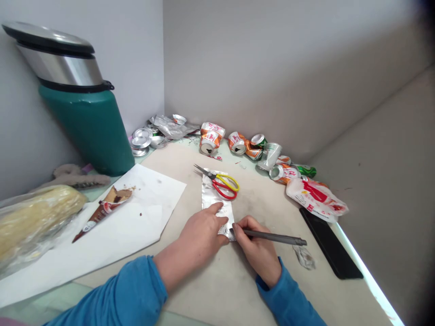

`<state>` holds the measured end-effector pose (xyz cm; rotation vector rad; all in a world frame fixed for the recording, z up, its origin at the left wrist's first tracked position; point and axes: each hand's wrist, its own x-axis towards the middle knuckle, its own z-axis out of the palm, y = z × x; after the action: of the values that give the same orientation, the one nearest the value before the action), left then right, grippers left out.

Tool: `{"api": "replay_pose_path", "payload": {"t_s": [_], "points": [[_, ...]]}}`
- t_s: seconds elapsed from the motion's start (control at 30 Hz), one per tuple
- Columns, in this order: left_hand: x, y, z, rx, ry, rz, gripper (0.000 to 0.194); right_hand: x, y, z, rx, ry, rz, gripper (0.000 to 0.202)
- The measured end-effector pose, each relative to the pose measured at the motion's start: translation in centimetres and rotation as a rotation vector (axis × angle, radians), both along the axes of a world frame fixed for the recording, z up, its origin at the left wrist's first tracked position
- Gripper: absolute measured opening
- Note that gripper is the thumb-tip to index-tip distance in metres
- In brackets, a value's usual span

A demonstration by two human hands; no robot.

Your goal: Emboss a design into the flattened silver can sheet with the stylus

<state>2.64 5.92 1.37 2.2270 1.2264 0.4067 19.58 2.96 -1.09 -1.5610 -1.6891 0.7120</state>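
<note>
While bracing foil [209,194] at 6 o'clock of view under splayed left hand [204,228], steer pen [275,236] gripped in right hand [256,244], with tip at foil's 5 o'clock corner. Favour short strokes, even pressure. Avoid nudging scissors [216,177] on 12 o'clock end.

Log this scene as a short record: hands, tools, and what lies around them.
left hand: resting on the silvery sheet
right hand: holds a dark pen, tip at the sheet
scissors: lying across the sheet's far end
left side: teal bottle; wrapped cone on white paper
far side: crumpled cans near the wall
right side: black phone
</note>
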Motion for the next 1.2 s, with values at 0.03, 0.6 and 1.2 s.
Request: {"api": "replay_pose_path", "payload": {"t_s": [0.03,0.6,1.2], "points": [[0.00,0.01,-0.01,-0.001,0.000,0.000,0.026,0.01,0.01,-0.02,-0.003,0.001,0.004,0.025],[0.08,0.02,0.45,-0.013,0.021,-0.001,0.027,-0.21,0.00,0.14,-0.005,-0.050,0.016,0.025],[0.09,0.02,0.44,-0.022,0.015,0.002,0.024,-0.29,-0.13,0.23,-0.015,-0.047,0.021,0.026]]}}
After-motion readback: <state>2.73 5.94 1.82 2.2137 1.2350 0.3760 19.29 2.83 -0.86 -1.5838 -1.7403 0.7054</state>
